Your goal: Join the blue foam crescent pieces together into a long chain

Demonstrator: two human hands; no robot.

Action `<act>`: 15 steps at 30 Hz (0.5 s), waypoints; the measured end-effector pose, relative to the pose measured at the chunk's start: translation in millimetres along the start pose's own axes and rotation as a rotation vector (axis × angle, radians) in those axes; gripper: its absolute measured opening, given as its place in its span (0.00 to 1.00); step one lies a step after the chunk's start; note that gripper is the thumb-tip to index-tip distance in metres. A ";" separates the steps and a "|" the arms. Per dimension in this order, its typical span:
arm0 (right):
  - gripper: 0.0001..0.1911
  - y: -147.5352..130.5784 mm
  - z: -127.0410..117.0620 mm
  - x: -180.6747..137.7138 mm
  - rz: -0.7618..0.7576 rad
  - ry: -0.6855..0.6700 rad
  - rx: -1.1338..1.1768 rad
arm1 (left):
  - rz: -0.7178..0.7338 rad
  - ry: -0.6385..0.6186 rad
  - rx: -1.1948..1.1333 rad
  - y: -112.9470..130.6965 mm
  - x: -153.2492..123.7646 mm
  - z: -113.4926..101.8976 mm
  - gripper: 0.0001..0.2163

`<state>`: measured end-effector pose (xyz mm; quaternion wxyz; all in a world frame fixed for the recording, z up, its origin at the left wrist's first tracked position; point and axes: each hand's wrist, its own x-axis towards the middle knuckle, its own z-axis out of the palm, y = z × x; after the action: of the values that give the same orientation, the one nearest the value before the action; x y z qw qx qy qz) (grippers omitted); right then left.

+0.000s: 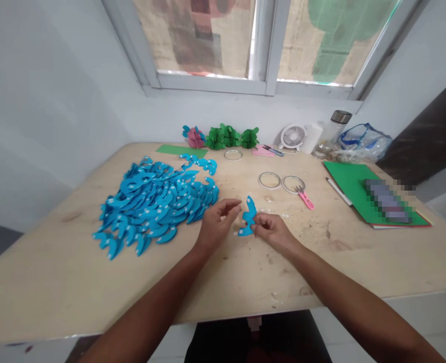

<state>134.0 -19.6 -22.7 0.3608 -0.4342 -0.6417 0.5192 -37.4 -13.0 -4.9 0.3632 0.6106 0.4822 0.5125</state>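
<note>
With right hand [272, 228], pinching blue paper piece [249, 216] by edge; with left hand [217, 219], just beside, fingertips apart. Well back from front edge of table [245, 285].

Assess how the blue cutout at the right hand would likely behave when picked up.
The blue cutout is probably light, since it looks thin. Its narrow, curved parts would likely bend easily under the right hand's fingers. Looking flat, it seems unlikely to roll.
</note>
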 end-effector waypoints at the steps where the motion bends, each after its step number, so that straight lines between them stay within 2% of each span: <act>1: 0.14 0.6 0.5 -0.5 0.005 -0.021 -0.004 | -0.046 -0.013 -0.083 0.3 -0.1 0.8 0.08; 4: 0.14 1.4 1.9 -2.4 0.008 -0.082 -0.020 | -0.158 -0.030 -0.277 2.8 -1.5 2.1 0.10; 8: 0.13 -0.9 3.3 -4.3 -0.005 -0.113 -0.064 | -0.208 -0.022 -0.378 4.9 -3.2 2.3 0.08; 15: 0.04 -14.0 2.8 -6.1 -0.060 -0.002 0.024 | -0.205 -0.003 -0.386 5.3 -6.0 6.6 0.08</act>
<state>131.1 -27.4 -9.6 0.3806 -0.4099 -0.6485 0.5164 -29.9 -19.8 -3.0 0.5245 0.4782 0.4341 0.5547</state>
